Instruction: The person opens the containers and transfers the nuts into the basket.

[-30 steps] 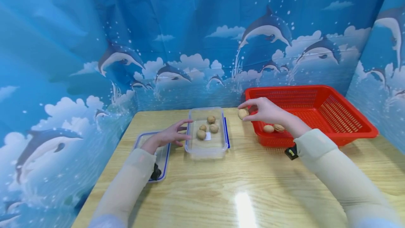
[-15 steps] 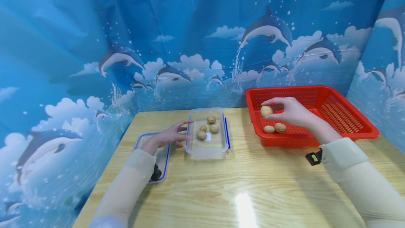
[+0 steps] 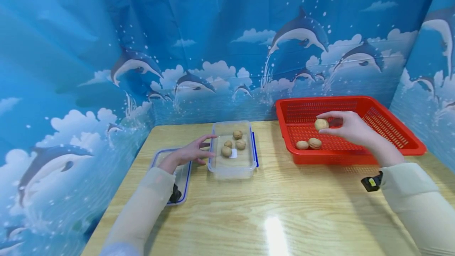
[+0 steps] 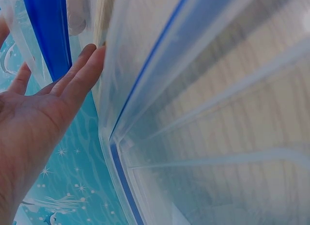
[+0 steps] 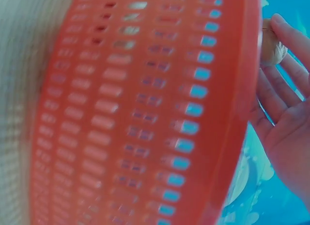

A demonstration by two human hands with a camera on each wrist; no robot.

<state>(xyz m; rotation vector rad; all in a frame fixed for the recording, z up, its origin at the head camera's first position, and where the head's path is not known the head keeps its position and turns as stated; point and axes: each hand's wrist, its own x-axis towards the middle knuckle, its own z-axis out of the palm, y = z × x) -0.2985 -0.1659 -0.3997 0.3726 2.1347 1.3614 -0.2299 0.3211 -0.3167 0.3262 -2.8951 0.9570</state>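
Observation:
Between thumb and fingers my right hand (image 3: 350,127) pinches a walnut (image 3: 321,125) above the red plastic basket (image 3: 330,157). Two more walnuts (image 3: 308,144) lie inside that basket near its front left corner. In the right wrist view the pinched walnut (image 5: 272,45) shows past the basket's rim. My left hand (image 3: 192,151), fingers spread and loosely bent, is at the left side of a clear plastic container (image 3: 231,171); whether it touches the wall I cannot tell. Several walnuts (image 3: 240,144) sit in the container beside a small white label. The left wrist view shows the left hand (image 4: 43,113) with nothing held.
A clear lid with a blue seal (image 3: 183,185) lies on the wooden table (image 3: 227,216), partly under my left forearm. A blue clip flap (image 3: 255,149) hangs at the container's right side. Behind the table hangs a blue dolphin-print curtain (image 3: 220,42).
My right hand has carried the walnut rightward, from beside the basket's left rim to over its inside. The left hand has stayed in place.

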